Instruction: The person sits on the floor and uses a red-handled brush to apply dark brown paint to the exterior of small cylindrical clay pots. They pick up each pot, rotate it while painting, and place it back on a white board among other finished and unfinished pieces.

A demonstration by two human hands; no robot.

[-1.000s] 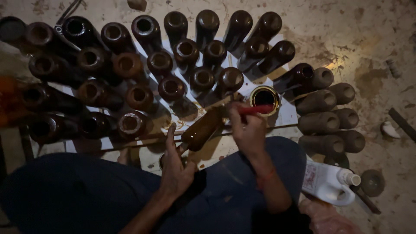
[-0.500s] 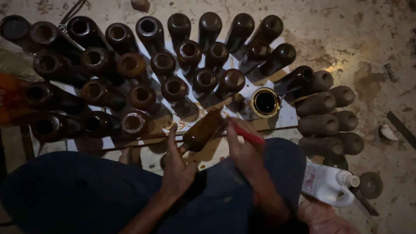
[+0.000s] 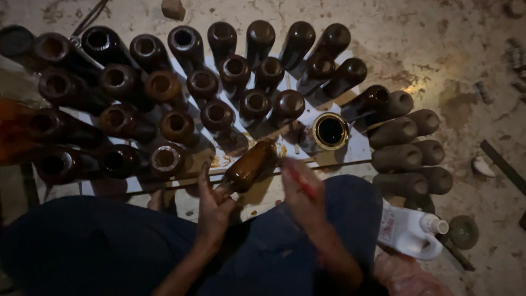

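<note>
Right hand (image 3: 302, 192) and red brush (image 3: 300, 182) withdrawn from paint can (image 3: 330, 131), blurred

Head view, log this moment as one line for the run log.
left hand: holds brown bottle by neck, tilted | right hand: grips red-handled brush beside bottle | open paint tin: on white sheet

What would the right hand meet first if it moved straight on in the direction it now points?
Probably the brown bottle that the left hand holds tilted: the right hand, with its red-handled tool, points up-left at it. Depth is unclear.
</note>
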